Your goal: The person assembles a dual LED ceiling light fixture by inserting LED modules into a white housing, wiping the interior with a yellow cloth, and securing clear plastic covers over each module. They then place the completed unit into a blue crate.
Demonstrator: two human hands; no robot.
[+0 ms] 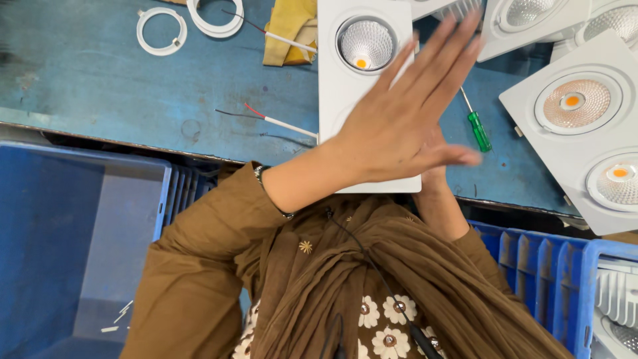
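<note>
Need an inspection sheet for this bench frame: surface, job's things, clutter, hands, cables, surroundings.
Surface: blue workbench top, worn and scuffed.
Job's things: white square double-lamp fixture lying flat at the bench edge, one reflector showing, the rest covered by the hands.
Clutter: two white rings; yellow cloth; green-handled screwdriver; more white lamp fixtures at right.
Hands: left hand open and motion-blurred over the fixture; right hand mostly hidden beneath it, grip not visible.
Cables: loose white lead with red and black wires; a second lead by the cloth.
Surroundings: blue crate at left; blue crate with lamp parts at right.
</note>
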